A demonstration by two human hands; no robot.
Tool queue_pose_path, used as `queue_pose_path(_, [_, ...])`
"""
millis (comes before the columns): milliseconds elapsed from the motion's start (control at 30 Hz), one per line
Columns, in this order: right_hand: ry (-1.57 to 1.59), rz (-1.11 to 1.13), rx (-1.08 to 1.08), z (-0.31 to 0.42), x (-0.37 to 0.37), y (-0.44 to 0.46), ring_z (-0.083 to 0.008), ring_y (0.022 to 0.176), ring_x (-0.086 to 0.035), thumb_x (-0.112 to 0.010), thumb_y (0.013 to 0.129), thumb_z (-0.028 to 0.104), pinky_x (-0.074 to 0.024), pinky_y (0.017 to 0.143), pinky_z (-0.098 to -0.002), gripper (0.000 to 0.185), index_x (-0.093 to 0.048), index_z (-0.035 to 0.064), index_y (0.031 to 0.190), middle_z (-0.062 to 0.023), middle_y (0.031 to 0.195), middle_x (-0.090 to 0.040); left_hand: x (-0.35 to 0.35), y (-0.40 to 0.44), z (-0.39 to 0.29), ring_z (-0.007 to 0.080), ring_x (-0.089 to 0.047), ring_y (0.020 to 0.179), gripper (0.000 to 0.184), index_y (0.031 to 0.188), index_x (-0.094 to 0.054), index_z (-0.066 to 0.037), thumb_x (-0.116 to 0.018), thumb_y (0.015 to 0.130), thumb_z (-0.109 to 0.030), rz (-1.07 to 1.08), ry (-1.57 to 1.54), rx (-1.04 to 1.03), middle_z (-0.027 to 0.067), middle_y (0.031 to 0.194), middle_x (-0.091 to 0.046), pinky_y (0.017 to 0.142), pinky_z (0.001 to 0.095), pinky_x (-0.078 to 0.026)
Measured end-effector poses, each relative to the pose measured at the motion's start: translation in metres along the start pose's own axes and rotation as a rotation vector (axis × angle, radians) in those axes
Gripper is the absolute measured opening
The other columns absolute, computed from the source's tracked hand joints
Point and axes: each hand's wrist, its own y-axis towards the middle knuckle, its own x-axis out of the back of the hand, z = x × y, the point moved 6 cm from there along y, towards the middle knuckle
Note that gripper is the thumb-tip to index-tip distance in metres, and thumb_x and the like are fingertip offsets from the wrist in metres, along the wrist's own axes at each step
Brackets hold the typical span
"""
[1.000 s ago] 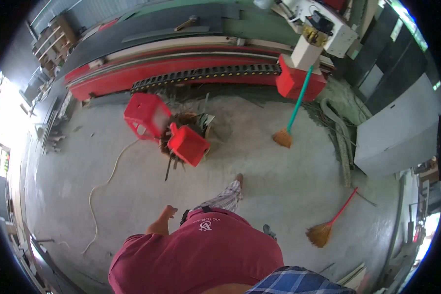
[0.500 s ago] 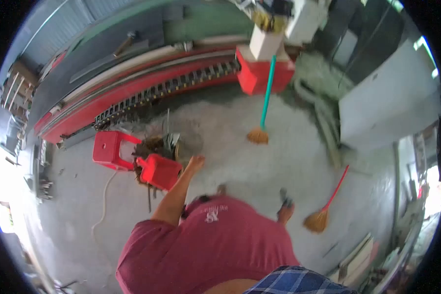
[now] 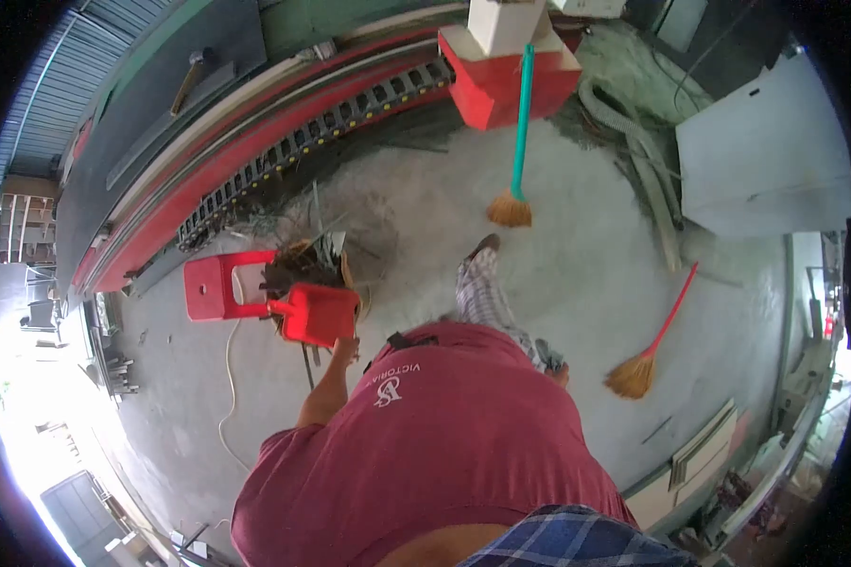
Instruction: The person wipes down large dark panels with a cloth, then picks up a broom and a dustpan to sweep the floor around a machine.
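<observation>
The left hand (image 3: 346, 352) is at the near edge of the red dustpan (image 3: 321, 315); whether its grip is closed on that edge, or even touching, I cannot tell. The dustpan rests against the scrap pile (image 3: 300, 260), its handle toward the red stool (image 3: 210, 287) just beside it. The right hand (image 3: 561, 374) hangs low by the patterned trousers (image 3: 482, 293), with a grey thing (image 3: 547, 355) at its fingers, too small to make out; I cannot tell whether that grip is open or closed.

Ahead, the teal broom (image 3: 521, 132) stands upright in front of the machine base (image 3: 487, 94), bristles down on the floor (image 3: 425, 227). The red broom (image 3: 631, 375) lies to the right, well apart from the dustpan. A pale cord (image 3: 221, 430) runs along the floor near the stool.
</observation>
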Motion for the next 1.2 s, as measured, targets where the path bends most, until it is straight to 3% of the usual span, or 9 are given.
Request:
queue_pose_path(133, [-0.038,-0.086,-0.129,0.049,0.021,0.066,-0.0346,0.090,-0.048,-0.054,0.069,0.014,-0.0386,0.077,-0.0402,0.050,-0.037,0.0037,0.116,-0.0200,0.097,-0.049,-0.013,0.008,-0.056,0.0169,-0.053,0.047,0.021,0.075,-0.052,-0.008,-0.054,0.070,-0.028,-0.018,-0.078,0.056,0.0036,0.062,-0.052,0.038,0.0317,-0.035])
queue_pose_path(333, [0.390,-0.264,0.233,0.329,0.128,0.221,-0.0329,0.106,-0.040,-0.050,0.076,0.018,-0.0315,0.089,-0.0357,0.050,-0.033,-0.0032,0.118,-0.0214,0.116,-0.039,-0.040,-0.015,-0.285,0.0173,-0.055,0.056,0.022,0.080,-0.053,-0.008,-0.051,0.071,-0.028,0.128,-0.230,-0.122,0.0036,0.063,-0.052,0.044,0.0298,-0.038])
queue_pose_path(500, [0.619,-0.577,0.819,0.579,0.306,0.248,-0.0253,0.107,-0.040,-0.053,0.077,0.011,-0.0302,0.089,-0.0324,0.045,-0.036,-0.0009,0.116,-0.0156,0.116,-0.040,-0.062,0.109,-0.433,0.0151,-0.054,0.054,0.017,0.082,-0.053,-0.009,-0.049,0.075,-0.024,0.071,0.221,-1.022,0.0038,0.066,-0.054,0.048,0.0309,-0.042])
queue_pose_path(600, [0.613,-0.773,1.078,0.686,0.382,0.222,-0.0266,0.103,-0.042,-0.054,0.072,0.006,-0.0319,0.087,-0.0332,0.042,-0.042,0.0046,0.113,-0.0129,0.109,-0.044,-0.039,0.054,-0.510,0.0161,-0.051,0.051,0.012,0.077,-0.052,-0.008,-0.049,0.076,-0.020,0.119,-0.406,-0.454,0.0043,0.063,-0.052,0.047,0.0299,-0.042])
queue_pose_path(667, [0.534,-0.847,1.157,0.729,0.383,0.238,-0.0275,0.102,-0.042,-0.054,0.070,0.004,-0.0318,0.087,-0.0338,0.043,-0.042,0.0055,0.112,-0.0140,0.107,-0.044,-0.039,0.073,-0.522,0.0162,-0.050,0.051,0.011,0.074,-0.052,-0.008,-0.049,0.076,-0.019,0.169,-0.440,-0.430,0.0039,0.061,-0.051,0.047,0.0286,-0.042])
queue_pose_path(733, [0.460,-0.921,1.234,0.749,0.370,0.247,-0.0284,0.101,-0.042,-0.054,0.068,0.002,-0.0317,0.087,-0.0343,0.045,-0.042,0.0064,0.111,-0.0152,0.106,-0.043,-0.038,0.085,-0.516,0.0163,-0.050,0.051,0.011,0.071,-0.052,-0.008,-0.049,0.076,-0.017,0.210,-0.472,-0.409,0.0034,0.059,-0.050,0.046,0.0274,-0.041])
queue_pose_path(833, [0.624,-0.930,1.013,0.721,0.309,0.279,-0.0319,0.101,-0.040,-0.051,0.064,-0.001,-0.0308,0.087,-0.0369,0.048,-0.038,0.0015,0.111,-0.0196,0.106,-0.040,-0.041,0.080,-0.500,0.0331,-0.050,0.089,0.040,0.102,-0.052,-0.006,-0.050,0.072,-0.032,0.106,1.336,-0.876,0.0189,0.094,-0.053,0.081,0.0449,-0.037])
queue_pose_path(967, [0.379,-0.525,0.845,0.672,0.236,0.313,-0.0345,0.105,-0.037,-0.052,0.063,0.002,-0.0267,0.090,-0.0385,0.049,-0.037,-0.0047,0.109,-0.0211,0.111,-0.038,-0.025,0.127,-0.505,0.0299,-0.053,0.083,0.029,0.092,-0.054,-0.007,-0.051,0.071,-0.025,0.060,1.405,-0.987,0.0153,0.087,-0.055,0.074,0.0422,-0.040])
queue_pose_path(1200, [0.927,-0.885,0.487,0.666,0.350,0.291,-0.0265,0.095,-0.046,-0.045,0.075,0.008,-0.0376,0.083,-0.0337,0.048,-0.027,-0.0107,0.115,-0.0219,0.110,-0.041,0.014,0.154,-0.572,0.0214,-0.055,0.082,0.017,0.081,-0.059,-0.010,-0.050,0.069,-0.017,-0.232,1.315,-1.063,0.0069,0.086,-0.059,0.071,0.0367,-0.041])
